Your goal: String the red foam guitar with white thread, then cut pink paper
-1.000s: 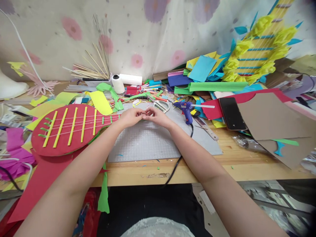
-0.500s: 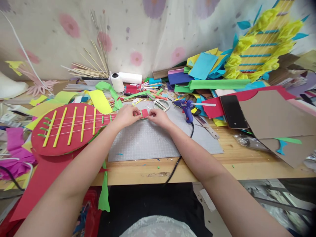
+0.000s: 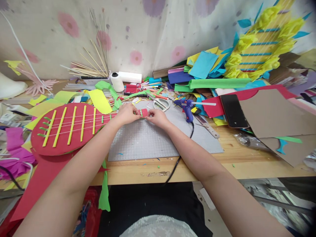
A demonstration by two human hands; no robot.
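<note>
- Wooden table [image 3: 138,173], one: it bears everything, its near edge at six o'clock from the hands.
- Red guitar [image 3: 64,140], one: its round body lies at nine o'clock, its neck running beneath the left hand toward the right fingertips, probably laid sideways so both hands can reach the narrow end.
- Yellow guitar [image 3: 258,48], one, at two o'clock: behind the clutter, likely to stay out of the way.
- Grey mat [image 3: 148,144], one, at six o'clock: presumably there to shield the wood.
- Hands, two: the left hand [image 3: 127,113] curls over the neck, seemingly steadying it; the right hand [image 3: 158,117] pinches its end, though paper or string I cannot tell.
- Phone [image 3: 234,111], one, at three o'clock.
- Glue gun [image 3: 186,110], one, also three o'clock, nearer, probably for easy reach.
- Scissors [image 3: 161,106], one pair, at two o'clock.
- Yellow strips [image 3: 72,125], five, crossing the body under white strings.
- Green pegs [image 3: 45,123], four, at the body's nine o'clock end.
</note>
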